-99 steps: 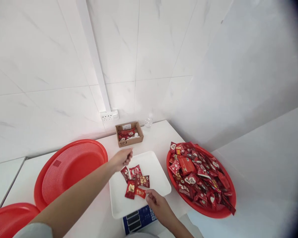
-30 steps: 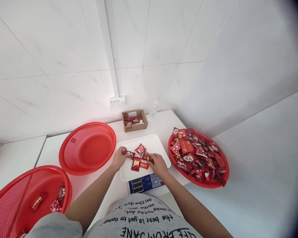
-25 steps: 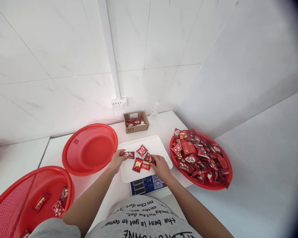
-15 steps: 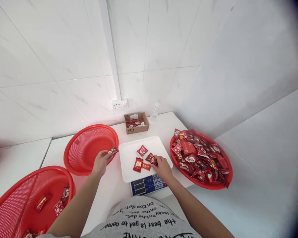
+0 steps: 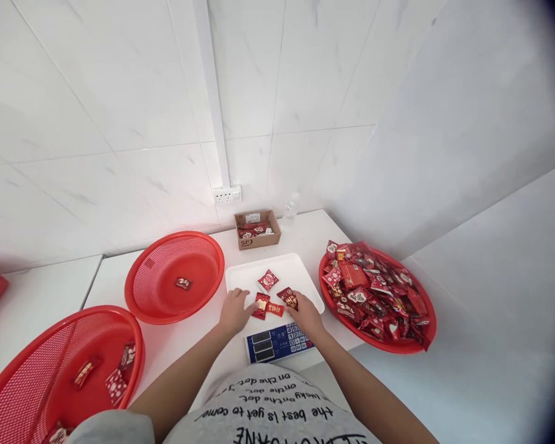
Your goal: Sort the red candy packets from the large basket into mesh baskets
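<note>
Over the left edge of the white tray (image 5: 300, 271), my left hand (image 5: 237, 310) is open and holds nothing, its fingertips near a red packet with gold print (image 5: 261, 305). My right hand (image 5: 304, 313) is closed at the edge of a dark red packet (image 5: 287, 298) on the tray. Between the hands lies a small orange-red packet (image 5: 275, 309). A red and white packet (image 5: 268, 280) rests farther back. One small packet (image 5: 183, 283) sits in the back left red basket (image 5: 143, 271).
A red basket (image 5: 432, 320) heaped with packets stands at the right. Another basket (image 5: 9, 364) with several packets is front left. Behind the tray are a cardboard box (image 5: 259, 240) and a clear bottle (image 5: 290, 209). The scale's blue panel (image 5: 277, 343) faces me.
The small packet has left my left hand and lies in the back left basket. My left hand has moved right to the tray. My right hand stays by the dark red packet.
</note>
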A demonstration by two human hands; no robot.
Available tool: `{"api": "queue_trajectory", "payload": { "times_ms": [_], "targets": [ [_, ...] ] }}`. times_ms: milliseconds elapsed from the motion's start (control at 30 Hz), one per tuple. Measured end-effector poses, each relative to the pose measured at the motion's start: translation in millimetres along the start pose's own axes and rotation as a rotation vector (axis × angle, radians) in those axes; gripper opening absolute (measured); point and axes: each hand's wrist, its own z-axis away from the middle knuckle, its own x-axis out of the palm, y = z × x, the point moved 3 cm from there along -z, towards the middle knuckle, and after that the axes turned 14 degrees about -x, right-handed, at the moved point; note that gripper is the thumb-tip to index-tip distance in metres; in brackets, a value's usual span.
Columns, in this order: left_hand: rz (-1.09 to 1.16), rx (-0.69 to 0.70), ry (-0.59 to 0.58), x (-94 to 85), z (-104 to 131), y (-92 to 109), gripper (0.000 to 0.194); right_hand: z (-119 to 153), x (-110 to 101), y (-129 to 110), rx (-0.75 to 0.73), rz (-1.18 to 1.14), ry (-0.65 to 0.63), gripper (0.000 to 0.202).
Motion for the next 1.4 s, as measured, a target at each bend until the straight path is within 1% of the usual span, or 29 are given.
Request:
{"api": "queue_trajectory", "payload": {
  "times_ms": [67,167,300,367,400,467,567,633,700,733,767,833,867,967,1067,1167,1233,1267,1300,1333,1367,1400],
  "targets": [
    [-0.067,0.000,-0.067,13.1,-2,12,0.032,1,-1,-3,-0.012,-0.122,0.033,0.035],
    [-0.021,-0.027,-0.092,20.6,-6,19,0.025,2,-1,-7,-0.001,-0.260,0.049,0.033],
    [0.128,-0.102,-0.115,23.8,-5,16,0.017,3,3,-8,0.010,-0.329,0.055,0.032],
    [0.236,-0.149,-0.100,18.8,-5,10,0.015,4,6,-8,0.006,-0.361,0.055,0.032],
    [0.294,-0.174,-0.076,12.9,-6,6,0.015,4,7,-8,-0.001,-0.376,0.055,0.032],
    [0.408,-0.225,0.007,-6.5,-12,-6,0.016,4,7,-9,-0.020,-0.394,0.058,0.030],
    [0.532,-0.307,0.162,-47.4,-25,-31,0.024,3,7,-11,-0.020,-0.403,0.070,0.028],
    [0.561,-0.360,0.233,-71.3,-31,-47,0.033,2,8,-11,-0.007,-0.422,0.081,0.028],
    [0.542,-0.408,0.270,-84.7,-31,-61,0.043,1,9,-10,0.002,-0.451,0.098,0.028],
    [0.513,-0.425,0.277,-86.5,-29,-66,0.049,0,10,-9,0.008,-0.469,0.106,0.029],
    [0.471,-0.434,0.275,-85.3,-26,-69,0.053,0,10,-8,0.020,-0.485,0.117,0.029],
    [0.362,-0.422,0.247,-75.8,-19,-73,0.058,0,11,-5,0.054,-0.518,0.135,0.029],
    [0.303,-0.407,0.224,-69.0,-16,-74,0.056,1,11,-5,0.075,-0.538,0.139,0.028],
    [0.146,-0.365,0.170,-50.9,-11,-75,0.042,4,11,-4,0.135,-0.610,0.135,0.028],
    [0.055,-0.307,0.158,-45.4,-13,-74,0.037,6,10,-6,0.178,-0.688,0.132,0.029],
    [0.020,-0.225,0.180,-47.5,-15,-65,0.037,9,8,-12,0.194,-0.749,0.127,0.033],
    [0.063,-0.136,0.203,-46.7,-10,-49,0.035,9,7,-19,0.159,-0.781,0.091,0.035],
    [0.123,-0.097,0.186,-43.9,-6,-39,0.035,9,7,-25,0.128,-0.800,0.061,0.037],
    [0.208,-0.068,0.133,-39.0,0,-28,0.035,10,8,-30,0.091,-0.826,0.023,0.041],
    [0.319,-0.059,0.034,-32.0,6,-16,0.036,10,9,-36,0.051,-0.858,-0.017,0.046],
    [0.434,-0.072,-0.114,-23.1,14,-5,0.038,11,11,-43,0.007,-0.892,-0.058,0.050],
    [0.552,-0.090,-0.288,-13.5,22,6,0.040,12,14,-48,-0.039,-0.918,-0.099,0.054]
  ]
}}
